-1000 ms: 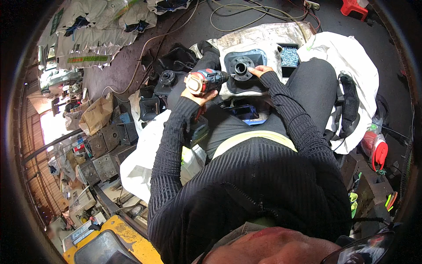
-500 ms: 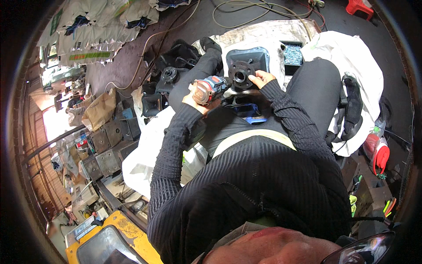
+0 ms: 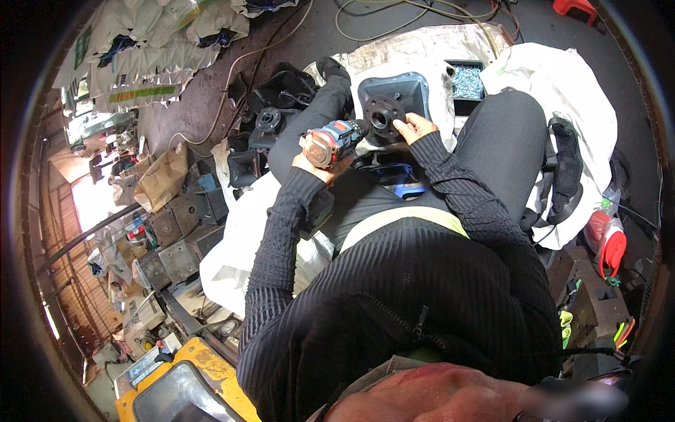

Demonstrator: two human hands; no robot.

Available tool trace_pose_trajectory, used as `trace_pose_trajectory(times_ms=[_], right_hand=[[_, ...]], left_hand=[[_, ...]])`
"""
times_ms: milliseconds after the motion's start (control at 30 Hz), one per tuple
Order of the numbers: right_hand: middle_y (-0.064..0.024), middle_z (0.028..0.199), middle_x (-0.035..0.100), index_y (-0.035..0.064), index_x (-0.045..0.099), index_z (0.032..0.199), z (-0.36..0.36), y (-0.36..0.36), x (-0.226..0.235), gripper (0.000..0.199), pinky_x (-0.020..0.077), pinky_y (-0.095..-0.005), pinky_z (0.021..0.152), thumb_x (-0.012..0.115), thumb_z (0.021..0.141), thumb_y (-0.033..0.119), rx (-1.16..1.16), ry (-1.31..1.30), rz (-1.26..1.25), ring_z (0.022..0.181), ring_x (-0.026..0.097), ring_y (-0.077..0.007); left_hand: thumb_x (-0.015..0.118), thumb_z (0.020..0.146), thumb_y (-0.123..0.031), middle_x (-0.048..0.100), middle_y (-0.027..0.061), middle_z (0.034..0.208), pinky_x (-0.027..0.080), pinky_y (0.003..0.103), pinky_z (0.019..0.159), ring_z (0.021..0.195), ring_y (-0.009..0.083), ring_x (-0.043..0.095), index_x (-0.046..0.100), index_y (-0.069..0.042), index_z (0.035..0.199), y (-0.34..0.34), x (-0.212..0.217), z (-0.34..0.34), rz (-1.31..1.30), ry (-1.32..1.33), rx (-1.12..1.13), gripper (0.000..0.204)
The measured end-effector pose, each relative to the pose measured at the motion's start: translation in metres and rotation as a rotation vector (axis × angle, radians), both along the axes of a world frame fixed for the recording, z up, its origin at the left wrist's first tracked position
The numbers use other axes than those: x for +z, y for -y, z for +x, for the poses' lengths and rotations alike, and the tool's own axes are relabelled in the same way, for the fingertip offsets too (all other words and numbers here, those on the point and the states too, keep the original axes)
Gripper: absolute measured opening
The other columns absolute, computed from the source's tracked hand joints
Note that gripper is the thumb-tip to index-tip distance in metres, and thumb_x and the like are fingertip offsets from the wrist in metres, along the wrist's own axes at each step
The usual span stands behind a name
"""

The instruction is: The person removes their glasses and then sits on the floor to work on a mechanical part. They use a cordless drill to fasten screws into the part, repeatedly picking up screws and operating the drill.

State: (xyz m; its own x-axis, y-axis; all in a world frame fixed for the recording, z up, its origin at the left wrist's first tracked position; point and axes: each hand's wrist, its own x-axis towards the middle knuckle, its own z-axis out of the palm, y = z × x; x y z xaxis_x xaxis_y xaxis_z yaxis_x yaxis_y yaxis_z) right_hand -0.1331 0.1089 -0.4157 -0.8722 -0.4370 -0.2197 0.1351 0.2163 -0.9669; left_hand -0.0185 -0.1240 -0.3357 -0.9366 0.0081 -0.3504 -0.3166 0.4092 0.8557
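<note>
My left hand (image 3: 314, 169) is wrapped round a blue and red cordless drill (image 3: 336, 138), whose front end points right at the black part. My right hand (image 3: 418, 129) pinches the right edge of a black round flange (image 3: 394, 117) with a central opening and small holes round its rim. Behind the flange lies a dark housing with a wide, rounded-square rim (image 3: 418, 83); the two look like one piece, though the join is hidden. The drill's front end is close to the flange's left edge, and I cannot tell whether they touch.
A dark box of small silvery screws (image 3: 467, 82) stands beyond my right knee. Similar black parts (image 3: 269, 121) lie left of my left leg. White sacking (image 3: 562, 88) spreads around me. A hose (image 3: 394, 35) crosses the floor ahead, and a red stool (image 3: 575, 10) stands far right.
The flange and my right hand have shifted very slightly left. The whole view has moved a little; both grips stay the same.
</note>
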Motion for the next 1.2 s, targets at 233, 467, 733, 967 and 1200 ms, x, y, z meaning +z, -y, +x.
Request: trace_pose_trajectory(times_ms=[233,467,733,967,1200], right_hand=[[-0.0004,0.054,0.043,0.0015,0.057,0.077,-0.003,-0.001,-0.008,0.020,0.0329,-0.0239,0.047,0.061,0.078,0.021,-0.024,0.044,0.025,0.052,0.038,-0.0060],[0.0000,0.052,0.043,0.0022,0.056,0.074,0.000,0.002,-0.010,0.022,0.0324,-0.0238,0.046,0.061,0.077,0.023,-0.034,0.030,-0.009,0.050,0.038,-0.0058],[-0.0113,0.075,0.062,0.0050,0.062,0.089,-0.048,0.005,-0.017,0.043,0.0463,-0.0318,0.066,0.059,0.072,0.044,0.150,0.167,0.274,0.071,0.060,-0.0219],[-0.0048,0.062,0.056,0.0053,0.062,0.086,-0.055,0.007,-0.031,0.042,0.0416,-0.0266,0.056,0.060,0.072,0.045,0.193,0.095,0.389,0.057,0.051,-0.0119],[-0.0046,0.060,0.055,0.0077,0.063,0.082,-0.057,0.005,-0.026,0.039,0.0404,-0.0256,0.055,0.060,0.071,0.045,0.185,0.165,0.394,0.056,0.050,-0.0117]], left_hand=[[0.062,0.076,-0.032,0.050,0.0089,0.116,0.038,0.032,0.095,0.110,0.0219,0.046,0.043,-0.010,0.121,-0.044,0.078,-0.034,-0.710,0.170,-0.313,0.054],[0.061,0.075,-0.033,0.047,0.0081,0.121,0.032,0.034,0.099,0.111,0.0228,0.045,0.045,-0.017,0.121,0.011,-0.004,0.000,0.400,0.321,0.251,0.052],[0.063,0.073,-0.037,0.050,0.0119,0.117,0.036,0.031,0.095,0.108,0.0248,0.048,0.043,-0.011,0.121,-0.038,0.086,-0.071,-0.789,0.463,-0.388,0.058],[0.059,0.075,-0.026,0.052,0.0110,0.112,0.038,0.030,0.093,0.107,0.0240,0.049,0.045,-0.011,0.118,-0.042,0.093,-0.088,-0.875,0.129,-0.567,0.048],[0.061,0.071,-0.037,0.053,0.0121,0.111,0.038,0.032,0.092,0.105,0.0247,0.050,0.049,-0.010,0.113,-0.047,0.094,-0.096,-0.855,0.495,-0.447,0.051]])
